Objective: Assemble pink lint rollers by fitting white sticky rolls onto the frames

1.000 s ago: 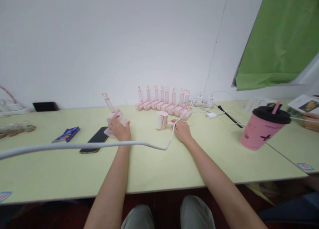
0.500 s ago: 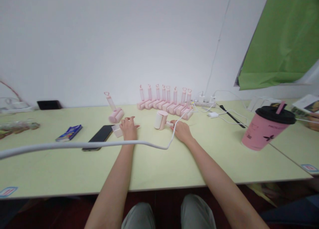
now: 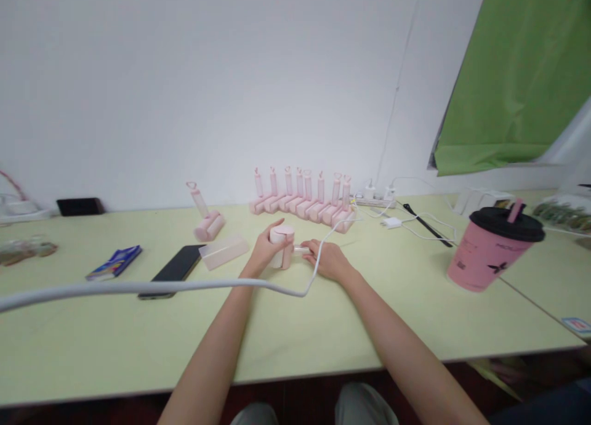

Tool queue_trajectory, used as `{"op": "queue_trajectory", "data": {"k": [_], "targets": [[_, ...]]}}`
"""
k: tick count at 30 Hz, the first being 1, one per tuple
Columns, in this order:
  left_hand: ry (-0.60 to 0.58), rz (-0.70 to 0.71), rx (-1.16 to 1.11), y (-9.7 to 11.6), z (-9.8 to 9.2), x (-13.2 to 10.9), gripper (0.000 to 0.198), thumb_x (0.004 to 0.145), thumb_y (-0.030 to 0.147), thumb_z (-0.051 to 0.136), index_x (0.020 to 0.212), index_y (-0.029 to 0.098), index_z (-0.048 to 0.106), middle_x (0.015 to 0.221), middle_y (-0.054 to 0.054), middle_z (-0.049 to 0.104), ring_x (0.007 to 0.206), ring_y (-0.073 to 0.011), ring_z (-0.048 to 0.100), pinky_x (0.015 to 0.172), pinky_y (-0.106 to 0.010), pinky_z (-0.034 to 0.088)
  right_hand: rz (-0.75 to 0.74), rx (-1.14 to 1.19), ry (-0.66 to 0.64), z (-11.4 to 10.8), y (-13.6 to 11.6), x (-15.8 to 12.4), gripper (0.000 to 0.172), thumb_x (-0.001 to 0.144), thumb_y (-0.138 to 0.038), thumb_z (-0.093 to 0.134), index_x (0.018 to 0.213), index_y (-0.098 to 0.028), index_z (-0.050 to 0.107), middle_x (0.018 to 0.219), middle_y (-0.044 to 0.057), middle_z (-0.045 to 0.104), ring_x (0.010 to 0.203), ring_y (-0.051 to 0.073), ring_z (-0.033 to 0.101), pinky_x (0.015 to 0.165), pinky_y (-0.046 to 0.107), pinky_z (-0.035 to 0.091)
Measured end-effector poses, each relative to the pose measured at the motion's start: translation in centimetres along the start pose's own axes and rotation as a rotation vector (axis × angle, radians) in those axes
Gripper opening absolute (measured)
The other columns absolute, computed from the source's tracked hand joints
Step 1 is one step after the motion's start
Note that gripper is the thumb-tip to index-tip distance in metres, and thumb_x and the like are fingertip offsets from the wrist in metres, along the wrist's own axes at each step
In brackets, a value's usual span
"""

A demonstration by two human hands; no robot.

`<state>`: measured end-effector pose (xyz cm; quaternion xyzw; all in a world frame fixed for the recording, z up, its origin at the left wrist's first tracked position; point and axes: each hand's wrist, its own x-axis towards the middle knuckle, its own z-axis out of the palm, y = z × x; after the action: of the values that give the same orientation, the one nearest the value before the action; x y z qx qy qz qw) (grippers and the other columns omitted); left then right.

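A pink and white lint roller head [image 3: 287,255] stands on the pale green table between my hands. My left hand [image 3: 265,250] is wrapped round its left side, thumb across the front. The clear handle [image 3: 301,250] points right, and my right hand [image 3: 327,259] has its fingers closed on the handle's end. A translucent box-shaped cover [image 3: 225,251] lies to the left of my left hand. Behind it rests another pink device [image 3: 210,225] with its handle raised. Several similar pink devices [image 3: 302,209] form a row near the wall.
A black phone [image 3: 178,270] and a blue packet [image 3: 115,263] lie at left. At right are a pink cup [image 3: 484,255], a black strap [image 3: 427,225] and a white charger [image 3: 391,223] with cables. A white cable [image 3: 184,285] crosses in front of the forearms.
My left hand has moved right, off the translucent cover, and closed round the roller head. The roller head has moved slightly left in view. The view has tilted upward a little.
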<state>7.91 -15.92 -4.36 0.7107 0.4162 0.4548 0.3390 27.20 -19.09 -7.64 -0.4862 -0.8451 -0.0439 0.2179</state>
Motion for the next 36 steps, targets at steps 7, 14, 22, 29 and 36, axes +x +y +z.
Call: {"op": "queue_trajectory", "data": {"k": [7,14,22,29,36], "targets": [[-0.056,-0.127,0.079,0.0,-0.9,0.0,0.046,0.052,0.044,0.073,0.081,0.010,0.065,0.078,-0.008,0.069,0.072,-0.0198,0.062,0.066,-0.030,0.048,-0.066,-0.024,-0.100,0.0,-0.3,-0.1,0.035,0.093,-0.043,0.032,0.113,-0.019,0.046,0.095,0.008,0.065,0.087,0.019,0.061,0.071,0.025,0.038],[0.257,-0.014,0.314,-0.2,1.3,-0.2,0.043,0.055,0.046,0.070,0.079,0.011,0.064,0.075,-0.005,0.067,0.065,-0.0152,0.057,0.058,-0.025,0.043,0.038,-0.126,-0.166,-0.5,-0.9,0.1,0.044,0.092,-0.051,0.023,0.107,-0.017,0.047,0.092,0.011,0.065,0.084,0.022,0.061,0.069,0.026,0.037],[0.434,0.026,0.562,1.1,1.8,-1.5,0.041,0.062,0.052,0.063,0.082,0.016,0.062,0.077,-0.004,0.067,0.069,-0.0159,0.059,0.063,-0.024,0.042,0.157,-0.131,-0.164,-1.3,-3.0,0.0,0.045,0.091,-0.053,0.024,0.107,-0.017,0.046,0.094,0.012,0.064,0.087,0.023,0.061,0.069,0.027,0.040],[0.515,-0.016,0.753,1.1,1.4,-1.6,0.044,0.064,0.056,0.059,0.086,0.018,0.060,0.076,-0.006,0.066,0.070,-0.0200,0.060,0.064,-0.027,0.042,0.213,-0.075,-0.133,-0.4,-4.2,0.4,0.041,0.090,-0.051,0.028,0.102,-0.018,0.050,0.093,0.011,0.065,0.085,0.022,0.062,0.068,0.028,0.042],[0.136,-0.068,0.207,0.0,-0.6,0.1,0.051,0.054,0.052,0.069,0.086,0.013,0.062,0.084,-0.008,0.067,0.076,-0.0206,0.061,0.069,-0.030,0.047,0.194,-0.062,-0.133,-0.8,-3.2,0.4,0.039,0.090,-0.050,0.032,0.104,-0.019,0.051,0.093,0.010,0.066,0.086,0.021,0.062,0.069,0.028,0.041]]}}
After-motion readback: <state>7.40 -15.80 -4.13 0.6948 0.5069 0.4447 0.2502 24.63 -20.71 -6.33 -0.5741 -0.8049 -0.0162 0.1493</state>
